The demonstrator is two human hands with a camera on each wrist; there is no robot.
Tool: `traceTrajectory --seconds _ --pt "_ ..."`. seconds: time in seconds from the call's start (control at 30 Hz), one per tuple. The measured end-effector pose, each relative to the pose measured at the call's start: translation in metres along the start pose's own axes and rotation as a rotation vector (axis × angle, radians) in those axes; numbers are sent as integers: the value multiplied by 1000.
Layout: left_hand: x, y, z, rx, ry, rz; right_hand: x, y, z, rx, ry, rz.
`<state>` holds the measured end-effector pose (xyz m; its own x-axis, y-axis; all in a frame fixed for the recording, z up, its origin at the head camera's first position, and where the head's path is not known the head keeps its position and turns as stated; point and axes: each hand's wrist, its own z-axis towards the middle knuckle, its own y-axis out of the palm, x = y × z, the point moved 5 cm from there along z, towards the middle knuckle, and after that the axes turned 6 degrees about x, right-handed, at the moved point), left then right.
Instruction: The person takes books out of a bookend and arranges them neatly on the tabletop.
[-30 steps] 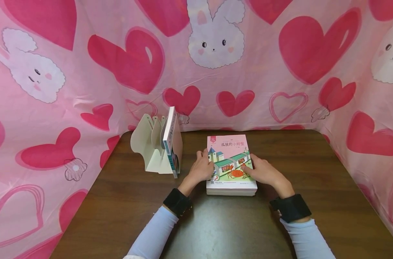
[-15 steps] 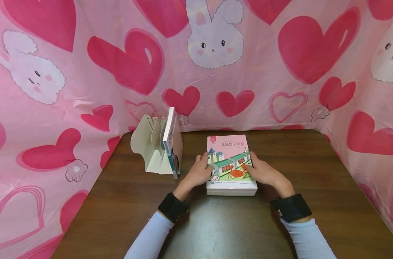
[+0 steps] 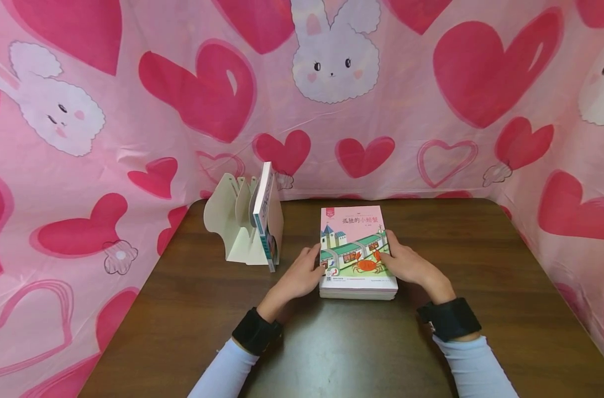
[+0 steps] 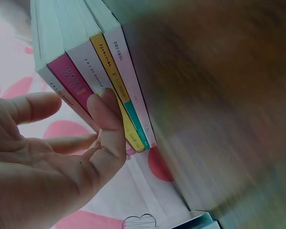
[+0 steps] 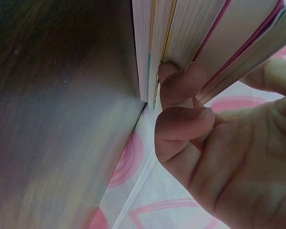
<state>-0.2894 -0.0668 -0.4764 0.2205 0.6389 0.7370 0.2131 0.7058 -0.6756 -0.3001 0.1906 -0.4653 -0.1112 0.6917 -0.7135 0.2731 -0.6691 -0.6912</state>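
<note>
A stack of several books (image 3: 353, 249) lies on the table, topped by a pink children's book with a red crab and a train on its cover. My left hand (image 3: 302, 272) is at the stack's left side. In the left wrist view its bent fingers (image 4: 107, 119) touch the coloured spines (image 4: 102, 67), while the thumb stands apart from the top cover. My right hand (image 3: 412, 266) holds the stack's right side, thumb over the cover's edge. Its curled fingers (image 5: 183, 86) lie against the page edges (image 5: 190, 33) in the right wrist view.
A cream bookend rack (image 3: 239, 226) stands on the table (image 3: 461, 237) left of the stack. One white-spined book (image 3: 267, 221) is upright at the rack's right end. A pink curtain (image 3: 406, 99) with hearts and rabbits hangs round the table's back and sides.
My left hand has drawn slightly back and left along the stack, its thumb coming off the cover to the edge. The right hand and the books have stayed in place.
</note>
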Motion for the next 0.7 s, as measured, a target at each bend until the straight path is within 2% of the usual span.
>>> traceTrajectory --seconds 0.17,0.43,0.7 --pt "-1 -3 -8 8 2 -40 2 1 2 7 -17 0" --pt "-9 -14 -22 136 27 -57 4 3 3 -8 -13 -13" --pt "-18 -30 -32 174 22 -51 3 2 2 -11 -5 -9"
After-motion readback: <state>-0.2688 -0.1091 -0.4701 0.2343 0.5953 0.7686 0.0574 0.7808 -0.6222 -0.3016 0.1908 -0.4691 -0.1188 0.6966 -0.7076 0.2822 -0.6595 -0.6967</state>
